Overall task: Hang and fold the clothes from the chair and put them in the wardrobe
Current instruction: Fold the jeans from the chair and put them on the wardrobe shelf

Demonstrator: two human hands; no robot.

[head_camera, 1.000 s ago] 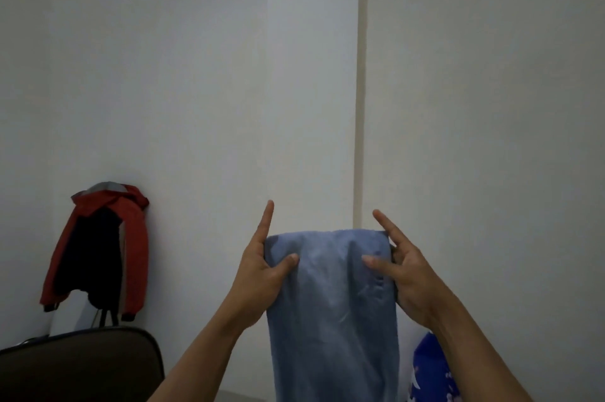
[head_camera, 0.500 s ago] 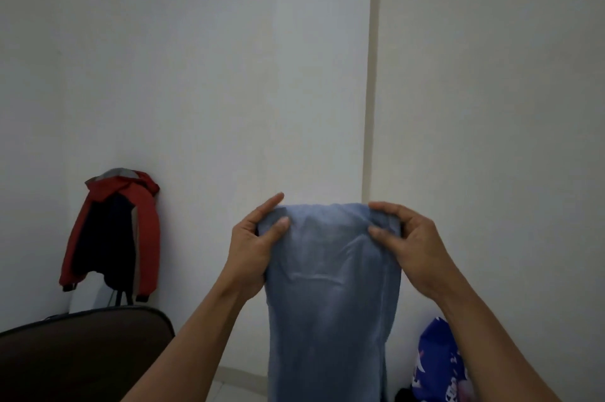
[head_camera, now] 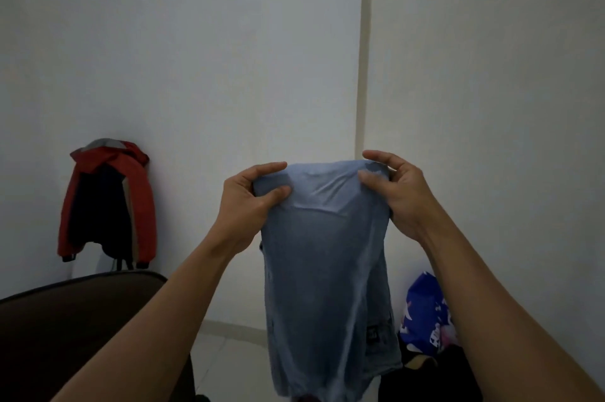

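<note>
A light blue denim garment [head_camera: 324,270] hangs folded lengthwise in front of me, its top fold at chest height. My left hand [head_camera: 248,201] pinches the top left corner between thumb and curled fingers. My right hand [head_camera: 393,192] grips the top right corner the same way. The cloth's lower end drops out of view at the bottom. A small dark label shows near its lower right edge.
A red and black jacket [head_camera: 108,201] hangs on the wall at the left. A dark chair back [head_camera: 82,313] fills the lower left. A blue printed bag [head_camera: 425,316] and dark clothes lie at the lower right, by a white wall with a vertical beige strip.
Both hands' straight index fingers have curled down over the top fold, and the garment has risen a little in view.
</note>
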